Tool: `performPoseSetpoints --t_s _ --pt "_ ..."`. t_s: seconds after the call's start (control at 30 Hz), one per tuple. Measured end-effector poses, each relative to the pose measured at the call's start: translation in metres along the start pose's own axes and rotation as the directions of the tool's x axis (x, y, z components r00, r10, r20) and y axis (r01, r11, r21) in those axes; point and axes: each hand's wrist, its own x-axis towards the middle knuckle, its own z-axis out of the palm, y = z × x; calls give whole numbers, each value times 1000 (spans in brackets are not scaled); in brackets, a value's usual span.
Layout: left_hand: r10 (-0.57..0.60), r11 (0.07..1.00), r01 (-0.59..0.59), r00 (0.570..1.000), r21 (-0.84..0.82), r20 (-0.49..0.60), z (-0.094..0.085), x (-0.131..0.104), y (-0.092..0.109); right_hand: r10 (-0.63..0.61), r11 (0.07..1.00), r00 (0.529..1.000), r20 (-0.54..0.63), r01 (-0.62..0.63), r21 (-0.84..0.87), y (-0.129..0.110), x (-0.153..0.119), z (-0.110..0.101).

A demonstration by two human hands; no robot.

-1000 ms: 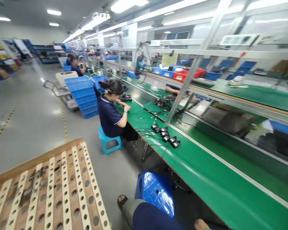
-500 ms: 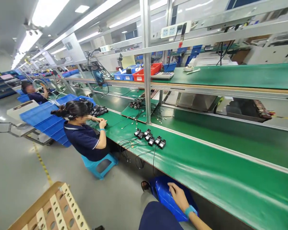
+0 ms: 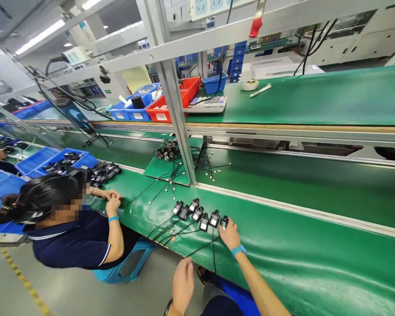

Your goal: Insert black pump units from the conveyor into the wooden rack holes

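Note:
My right hand [image 3: 229,235], with a teal band on its wrist, has its fingers closed round the rightmost black plastic module [image 3: 224,221] on the green bench. Several like modules, such as a black module [image 3: 214,218] just left of it, stand in a loose cluster with white labels and thin black cables. Those cables trail over the bench's front edge. Below that edge is my left hand [image 3: 183,283], somewhat blurred, fingers stretched forward and nothing seen in them.
A co-worker [image 3: 72,228] sits on a blue stool [image 3: 128,267] at the left, both hands at the bench near a pile of black modules [image 3: 103,173]. A metal post [image 3: 176,109] rises behind the cluster. Cabled parts [image 3: 167,150] lie left of it, below a shelf with bins [image 3: 159,115].
My right hand has moved up from below the bench edge to the rightmost module and closed on it. My left hand has come into view. The camera has moved nearer the modules.

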Motion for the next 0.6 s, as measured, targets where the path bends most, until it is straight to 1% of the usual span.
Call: performPoseSetpoints --t_s 0.1,0.17,0.23,0.27,0.37,0.43,0.53,0.6 --pt "95 995 -97 993 21 73 34 66 48 95 995 995 -43 -94 23 16 -13 -4" --pt "122 991 -127 986 38 112 58 101 79 118 992 990 -78 -114 56 28 -20 -8" --pt "87 993 -96 988 66 127 80 127 104 118 987 988 -99 -106 119 38 -24 -11" --pt "53 995 -63 990 80 128 89 136 113 116 982 988 -106 -98 163 44 -25 -13" --pt "-50 995 37 990 96 130 108 151 128 134 941 985 -111 -92 325 61 -25 -16" --pt "-74 996 65 985 66 153 115 152 131 185 888 979 -89 -127 442 71 -24 -19" --pt "-76 995 88 971 -44 225 119 148 132 270 765 962 -24 -200 612 80 -24 -25" --pt "-89 977 140 952 -158 292 116 139 128 297 664 955 22 -223 713 80 -27 -32"
